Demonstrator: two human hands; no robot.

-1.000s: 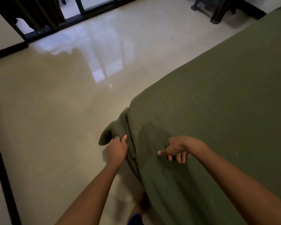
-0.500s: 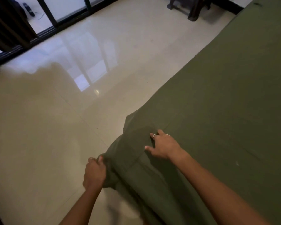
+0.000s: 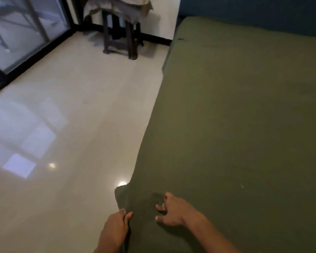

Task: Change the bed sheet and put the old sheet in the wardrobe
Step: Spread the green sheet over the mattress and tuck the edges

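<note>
Tucking the green sheet (image 3: 235, 115) corner: my left hand (image 3: 117, 227) pinches the hanging edge, right hand (image 3: 173, 210) presses flat with fingers spread; next, likely tightening underneath.

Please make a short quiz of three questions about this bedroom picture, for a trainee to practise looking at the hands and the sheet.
1. True or false: the green sheet covers the bed top.
2. Which hand pinches the sheet's hanging corner? A. left hand B. right hand C. neither
3. Fill in: folded cloth lies on the dark wooden ____ by the wall.

Key
1. True.
2. A; the right hand rests on the sheet with spread fingers.
3. Stool.
</note>
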